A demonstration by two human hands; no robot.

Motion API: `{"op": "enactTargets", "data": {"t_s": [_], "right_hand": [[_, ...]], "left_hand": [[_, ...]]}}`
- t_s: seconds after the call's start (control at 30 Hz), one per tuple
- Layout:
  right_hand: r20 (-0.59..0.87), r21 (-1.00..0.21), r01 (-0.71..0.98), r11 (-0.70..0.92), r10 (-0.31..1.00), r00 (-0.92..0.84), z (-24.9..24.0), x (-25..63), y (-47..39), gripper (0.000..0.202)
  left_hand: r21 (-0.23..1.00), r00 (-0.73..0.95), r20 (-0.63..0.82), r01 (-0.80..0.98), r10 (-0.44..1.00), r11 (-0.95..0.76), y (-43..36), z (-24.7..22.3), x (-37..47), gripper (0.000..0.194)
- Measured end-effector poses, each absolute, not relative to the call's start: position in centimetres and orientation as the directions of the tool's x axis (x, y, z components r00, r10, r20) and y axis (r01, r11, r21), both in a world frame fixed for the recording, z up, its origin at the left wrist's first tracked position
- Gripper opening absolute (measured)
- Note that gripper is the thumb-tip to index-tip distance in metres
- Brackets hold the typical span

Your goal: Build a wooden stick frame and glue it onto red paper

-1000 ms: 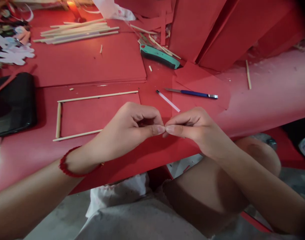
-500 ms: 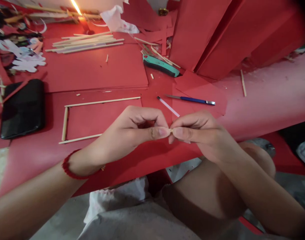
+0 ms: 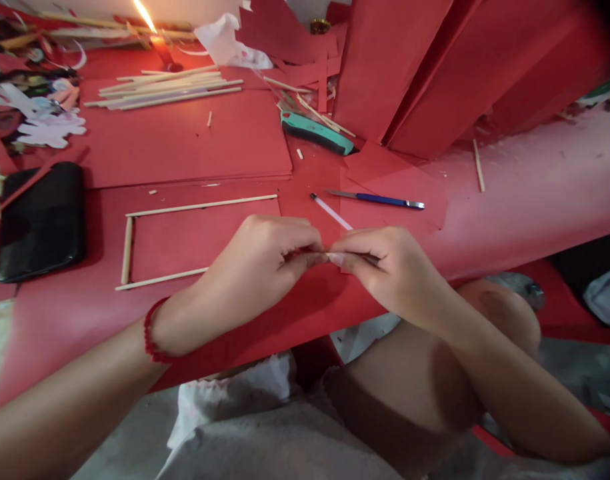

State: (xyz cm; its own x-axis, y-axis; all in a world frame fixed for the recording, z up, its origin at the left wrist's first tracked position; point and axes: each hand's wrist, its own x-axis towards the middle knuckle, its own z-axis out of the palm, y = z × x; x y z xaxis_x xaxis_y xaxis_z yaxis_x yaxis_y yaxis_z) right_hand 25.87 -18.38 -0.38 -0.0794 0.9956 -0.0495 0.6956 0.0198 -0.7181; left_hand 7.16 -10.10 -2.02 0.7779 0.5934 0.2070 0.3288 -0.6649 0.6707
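My left hand (image 3: 265, 263) and my right hand (image 3: 385, 267) meet fingertip to fingertip above the front of the red table. Both are pinched on a small pale stick, mostly hidden by the fingers. Left of them, a three-sided outline of pale sticks (image 3: 205, 205) lies on red card (image 3: 175, 240); my left wrist is near its lower stick. Beyond my right hand are a blue-handled craft knife (image 3: 385, 199) and a thin white tube with a dark tip (image 3: 335, 215).
A lit candle (image 3: 159, 48) burns at the back left, behind a pile of sticks (image 3: 169, 88). A teal cutter (image 3: 317, 133) lies mid-table. A black phone (image 3: 42, 223) is at left. Large folded red card (image 3: 395, 67) stands at the back right.
Both hands have turned at the wrists, thumbs now tucked lower beneath the fingers, and have shifted slightly left. The pale piece between them is less visible.
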Motion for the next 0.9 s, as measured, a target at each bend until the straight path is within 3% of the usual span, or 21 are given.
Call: {"op": "enactTargets", "data": {"t_s": [0.2,0.5,0.63,0.77,0.83,0.9], "right_hand": [[0.017,-0.495,0.869,0.007,1.000,0.002,-0.4,25.1,-17.8,0.024],[0.082,-0.299,0.954,-0.011,0.996,0.038,-1.0,23.8,-17.0,0.026],[0.275,-0.328,0.944,-0.027,0.953,0.123,-1.1,27.1,-16.6,0.023],[0.560,-0.309,0.943,-0.120,0.779,0.282,1.5,32.1,-15.9,0.029],[0.634,-0.282,0.952,-0.122,0.721,0.281,3.1,32.9,-14.8,0.033],[0.616,-0.243,0.967,-0.079,0.757,0.217,3.8,32.5,-12.9,0.035]], "left_hand": [[0.554,0.736,0.265,0.412,0.623,-0.723,-10.1,-2.3,7.5,0.027],[0.385,0.717,0.283,0.523,0.637,-0.761,-10.0,-2.1,8.1,0.024],[0.434,0.599,0.396,0.546,0.696,-0.717,-8.9,-1.7,6.6,0.026],[0.580,0.407,0.496,0.503,0.767,-0.641,-6.7,-2.0,4.4,0.017],[0.684,0.373,0.462,0.428,0.805,-0.591,-5.7,-2.4,4.1,0.014],[0.805,0.362,0.372,0.333,0.855,-0.491,-5.1,-2.7,4.2,0.014]]}}
